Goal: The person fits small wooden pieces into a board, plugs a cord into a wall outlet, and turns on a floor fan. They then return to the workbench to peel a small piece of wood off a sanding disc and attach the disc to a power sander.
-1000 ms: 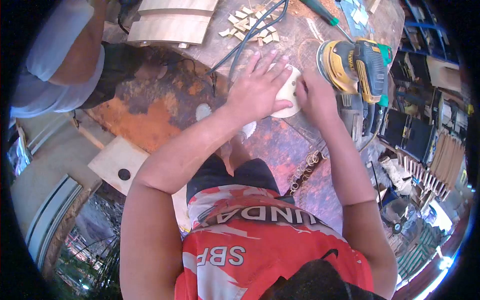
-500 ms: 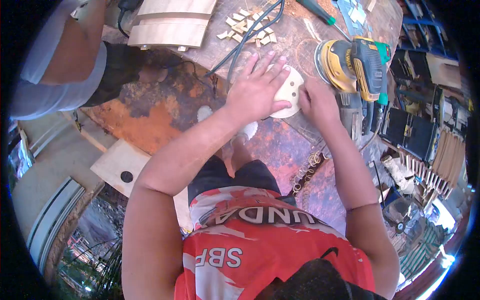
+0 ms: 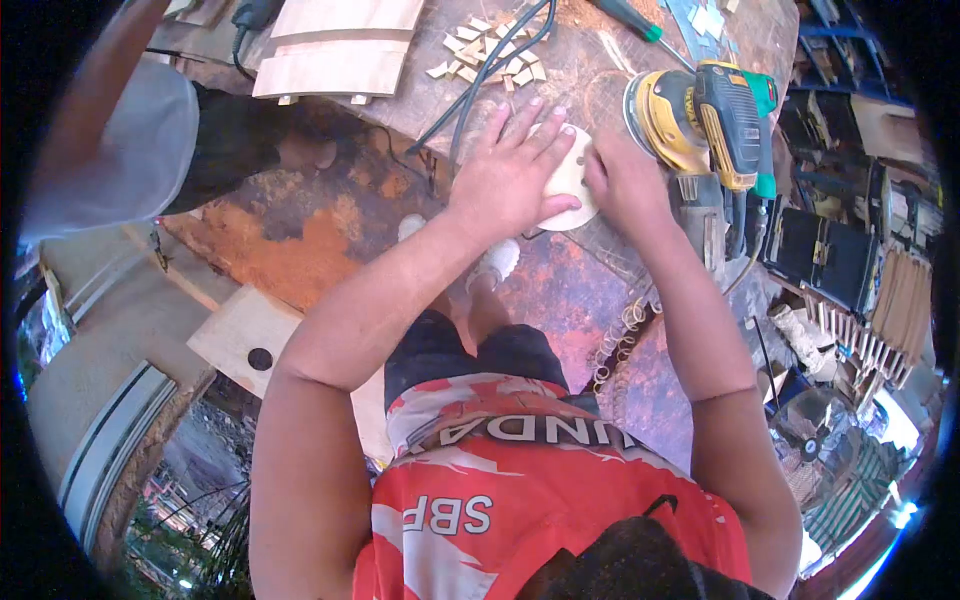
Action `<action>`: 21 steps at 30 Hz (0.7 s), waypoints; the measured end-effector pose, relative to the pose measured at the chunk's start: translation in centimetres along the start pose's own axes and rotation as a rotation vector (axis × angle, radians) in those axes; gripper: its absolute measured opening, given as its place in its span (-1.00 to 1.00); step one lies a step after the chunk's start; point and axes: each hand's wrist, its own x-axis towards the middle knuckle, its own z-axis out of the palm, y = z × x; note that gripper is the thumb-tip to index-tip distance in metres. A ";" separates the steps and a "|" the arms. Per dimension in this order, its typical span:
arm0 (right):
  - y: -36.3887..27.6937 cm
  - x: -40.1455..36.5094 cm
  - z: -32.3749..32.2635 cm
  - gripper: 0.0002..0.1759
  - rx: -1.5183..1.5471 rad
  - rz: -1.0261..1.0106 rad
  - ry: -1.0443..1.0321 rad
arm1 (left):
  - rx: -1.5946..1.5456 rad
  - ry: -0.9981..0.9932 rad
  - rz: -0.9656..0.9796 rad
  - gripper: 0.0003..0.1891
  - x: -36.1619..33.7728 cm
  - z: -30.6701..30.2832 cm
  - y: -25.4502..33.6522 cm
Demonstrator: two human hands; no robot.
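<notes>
Head view: the left hand lies open and flat, fingers spread and pointing away from the body. Its palm and thumb press on the left part of a pale, round, flat disc with small holes. The disc rests on the dusty brown wooden workbench, near its front edge.

The right hand sits against the disc's right rim with its fingers curled inward. Its fingertips are hidden under the knuckles, so I cannot tell whether they pinch the rim or only rest on it.

The disc lies directly between the two hands and touches both. The left hand covers more of it and the right meets only the edge. Being round, it has no long axis, and only a narrow strip of its face shows between the hands.

Just beside the right hand, further right, stands a yellow and black electric sander with a green part. Beyond the left fingertips run black power cables, past a scatter of small pale wooden offcuts. A green-handled screwdriver lies further back.

At the far left another person in a grey sleeve stands at the bench, well apart from the disc.
</notes>
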 end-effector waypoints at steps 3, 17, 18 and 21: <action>0.4 -3.3 -0.9 -0.85 -0.093 -0.030 -0.018 | -0.016 -0.003 0.005 -0.24 0.0 0.1 -0.1; -3.7 -4.7 -3.2 -0.83 1.965 0.276 -0.026 | -1.161 0.199 -0.073 -0.69 0.2 -3.0 3.8; -3.8 -4.6 -3.2 -0.82 1.995 0.262 -0.048 | -1.231 0.231 -0.067 -0.72 0.3 -3.1 4.0; -3.8 -4.8 -3.1 -0.82 1.966 0.263 -0.053 | -1.329 0.249 -0.086 -0.75 0.6 -3.3 4.5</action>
